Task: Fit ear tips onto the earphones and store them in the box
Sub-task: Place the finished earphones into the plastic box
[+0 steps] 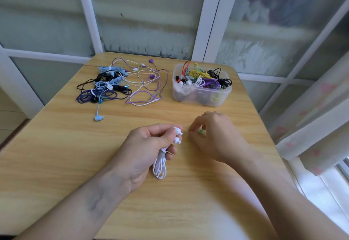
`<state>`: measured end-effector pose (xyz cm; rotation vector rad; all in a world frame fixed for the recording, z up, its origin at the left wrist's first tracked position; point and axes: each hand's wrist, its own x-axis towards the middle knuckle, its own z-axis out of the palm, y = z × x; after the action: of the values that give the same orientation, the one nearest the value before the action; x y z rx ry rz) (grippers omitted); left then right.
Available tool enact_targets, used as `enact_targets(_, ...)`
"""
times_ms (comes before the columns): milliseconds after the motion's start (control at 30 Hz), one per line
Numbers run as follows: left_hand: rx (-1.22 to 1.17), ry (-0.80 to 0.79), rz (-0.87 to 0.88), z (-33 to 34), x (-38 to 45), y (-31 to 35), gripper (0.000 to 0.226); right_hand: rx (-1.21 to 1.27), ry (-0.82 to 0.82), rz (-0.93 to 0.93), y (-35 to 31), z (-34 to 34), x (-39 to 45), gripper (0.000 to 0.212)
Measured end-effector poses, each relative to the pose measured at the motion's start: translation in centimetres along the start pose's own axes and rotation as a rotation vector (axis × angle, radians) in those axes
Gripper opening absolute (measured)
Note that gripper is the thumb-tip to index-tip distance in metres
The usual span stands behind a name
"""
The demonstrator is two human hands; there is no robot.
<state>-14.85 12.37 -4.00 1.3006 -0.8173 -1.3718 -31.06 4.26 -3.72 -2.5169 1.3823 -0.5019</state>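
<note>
- Gripping a bundled white earphone [160, 164], the left hand [149, 145] has its fingers curled round the coiled cable, palm turned up, near the middle of the table [56, 164].
- Two white earbuds [177, 135] stick out past the left fingertips, one above the other, pointing toward the right hand; the cable loops hang below the palm onto the wood.
- Right hand [213, 136] sits just beside the earbuds, thumb and forefinger pinching a small green ear tip [201, 131]; the other fingers are curled in.
- Ear tip and earbuds are near but apart.
- Box [202, 96], clear plastic, stands at the far right of the table, holding a jumble of coiled earphones in yellow, black, purple, white and red.
- Pile [105, 87] of earphones lies at the far left: blue, black and dark purple bundles, with loose purple and white cables [149, 88] spread between the pile and the box.
- One blue earbud [99, 118] trails out toward the near side.
</note>
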Motion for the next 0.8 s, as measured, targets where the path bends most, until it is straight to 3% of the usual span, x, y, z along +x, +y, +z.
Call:
enact_targets(133,-0.049,0.013,-0.022,0.5,-0.2,-0.1,0.017,0.528,0.158,0.146,-0.7,-0.7,-1.4,0.005)
enact_targets(267,-0.111,0.024,-0.015,0.9,-0.5,0.0,0.016,1.002,0.121,0.177,-1.9,-0.8,-3.1,0.018)
enact_targets(500,-0.147,-0.002,0.022,0.9,-1.1,0.1,0.014,1.106,0.118,0.253,-2.1,0.1,-4.2,0.026)
enact_targets(800,-0.115,-0.026,0.093,1.2,-1.5,0.0,0.007,1.199,0.083,0.202,-2.8,-0.3,-4.6,0.017)
